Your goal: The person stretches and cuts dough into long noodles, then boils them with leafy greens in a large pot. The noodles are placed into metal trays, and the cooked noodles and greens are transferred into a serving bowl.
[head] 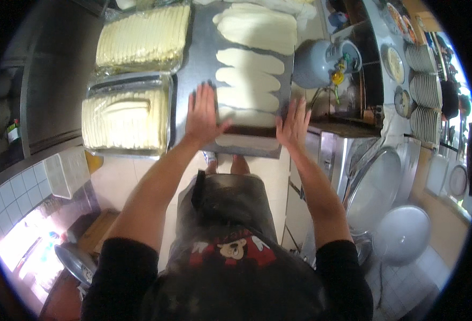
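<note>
A dark brown rolling pin (250, 131) lies crosswise over flattened strips of dough on a metal worktop (196, 52). My left hand (202, 116) is flat at the pin's left end, fingers extended and thumb out along it. My right hand (294, 124) lies at its right end, fingers stretched forward past the worktop's edge. Both palms hide the pin's ends. Just beyond the pin is a pale dough strip (246, 117), and another strip (246, 142) shows on the near side. Several flat oval strips (248, 80) follow in a column, with a stack of dough sheets (256, 28) at the far end.
Left of the worktop are two trays of dough sticks, a far one (143, 38) under clear plastic and a near one (123, 120) partly covered. To the right stand a blue-grey bucket (310, 64), stacked plates (425, 88) and large round metal lids (401, 234).
</note>
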Action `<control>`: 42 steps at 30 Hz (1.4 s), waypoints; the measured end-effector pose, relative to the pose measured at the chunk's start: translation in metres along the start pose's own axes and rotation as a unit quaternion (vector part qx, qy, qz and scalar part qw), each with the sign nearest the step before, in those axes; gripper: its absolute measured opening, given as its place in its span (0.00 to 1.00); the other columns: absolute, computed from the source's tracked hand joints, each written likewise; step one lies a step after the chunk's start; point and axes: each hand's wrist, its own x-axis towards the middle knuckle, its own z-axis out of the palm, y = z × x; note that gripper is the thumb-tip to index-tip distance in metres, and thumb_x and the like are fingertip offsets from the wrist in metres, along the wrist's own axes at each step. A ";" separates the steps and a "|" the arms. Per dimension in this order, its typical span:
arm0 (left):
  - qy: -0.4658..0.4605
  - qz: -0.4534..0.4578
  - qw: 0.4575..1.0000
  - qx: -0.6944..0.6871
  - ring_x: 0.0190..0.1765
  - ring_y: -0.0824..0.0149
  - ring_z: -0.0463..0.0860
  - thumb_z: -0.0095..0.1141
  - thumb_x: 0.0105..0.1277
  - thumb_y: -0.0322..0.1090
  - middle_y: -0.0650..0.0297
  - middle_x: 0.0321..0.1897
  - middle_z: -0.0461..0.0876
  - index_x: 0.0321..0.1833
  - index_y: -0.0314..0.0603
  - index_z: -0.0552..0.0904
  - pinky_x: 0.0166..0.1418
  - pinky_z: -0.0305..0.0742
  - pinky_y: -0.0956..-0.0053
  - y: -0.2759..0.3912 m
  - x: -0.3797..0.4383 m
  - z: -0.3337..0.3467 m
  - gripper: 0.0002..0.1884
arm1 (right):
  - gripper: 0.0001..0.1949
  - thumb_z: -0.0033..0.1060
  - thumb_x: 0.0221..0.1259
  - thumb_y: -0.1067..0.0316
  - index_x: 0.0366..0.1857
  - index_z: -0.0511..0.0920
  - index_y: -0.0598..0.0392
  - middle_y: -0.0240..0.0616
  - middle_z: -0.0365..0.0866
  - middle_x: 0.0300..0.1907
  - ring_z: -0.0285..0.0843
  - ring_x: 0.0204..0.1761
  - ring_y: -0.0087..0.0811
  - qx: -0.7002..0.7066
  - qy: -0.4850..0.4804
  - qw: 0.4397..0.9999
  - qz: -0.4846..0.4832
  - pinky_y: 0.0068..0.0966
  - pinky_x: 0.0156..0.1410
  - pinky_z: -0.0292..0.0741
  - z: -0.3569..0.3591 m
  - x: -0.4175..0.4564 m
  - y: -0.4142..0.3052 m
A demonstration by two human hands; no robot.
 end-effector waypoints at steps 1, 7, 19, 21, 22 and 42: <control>-0.001 0.003 1.000 0.011 0.85 0.44 0.50 0.60 0.63 0.69 0.39 0.82 0.53 0.80 0.25 0.55 0.86 0.45 0.49 -0.003 0.009 -0.018 0.57 | 0.39 0.48 0.71 0.46 0.75 0.62 0.71 0.66 0.56 0.79 0.55 0.80 0.64 0.035 0.001 0.999 -0.021 0.60 0.82 0.50 -0.001 -0.016 -0.001; -0.049 0.070 0.995 -0.054 0.84 0.46 0.55 0.68 0.64 0.45 0.49 0.82 0.58 0.67 0.36 0.77 0.80 0.60 0.47 0.014 -0.103 0.004 0.32 | 0.38 0.55 0.69 0.49 0.74 0.63 0.69 0.62 0.57 0.79 0.53 0.81 0.61 0.113 -0.086 0.989 -0.043 0.58 0.83 0.49 -0.016 -0.118 -0.008; 0.235 -0.138 0.956 -0.105 0.66 0.41 0.72 0.60 0.65 0.29 0.43 0.67 0.72 0.72 0.33 0.72 0.68 0.67 0.46 -0.006 -0.127 -0.069 0.31 | 0.15 0.67 0.65 0.64 0.51 0.78 0.59 0.53 0.83 0.50 0.81 0.51 0.51 0.322 -0.277 0.857 0.293 0.44 0.54 0.76 -0.035 -0.066 -0.044; 0.271 -0.194 0.941 -0.056 0.66 0.40 0.71 0.59 0.65 0.32 0.40 0.66 0.71 0.72 0.33 0.72 0.68 0.66 0.46 -0.036 -0.108 -0.079 0.30 | 0.13 0.66 0.68 0.64 0.47 0.76 0.60 0.50 0.81 0.37 0.81 0.39 0.47 0.332 -0.276 0.862 0.264 0.40 0.47 0.77 0.006 -0.084 -0.006; 0.288 -0.229 0.929 -0.042 0.67 0.39 0.71 0.59 0.65 0.33 0.38 0.66 0.71 0.71 0.33 0.72 0.68 0.66 0.45 -0.064 -0.104 -0.074 0.30 | 0.12 0.65 0.68 0.65 0.46 0.76 0.60 0.49 0.80 0.36 0.81 0.39 0.45 0.358 -0.220 0.873 0.246 0.39 0.47 0.77 0.006 -0.086 -0.014; 0.306 -0.415 0.853 -0.082 0.37 0.45 0.84 0.69 0.65 0.43 0.44 0.33 0.84 0.43 0.26 0.81 0.45 0.78 0.56 -0.219 -0.075 -0.086 0.20 | 0.08 0.67 0.62 0.67 0.42 0.82 0.54 0.46 0.82 0.39 0.83 0.46 0.51 0.259 -0.033 0.965 0.036 0.45 0.51 0.79 -0.006 0.099 -0.011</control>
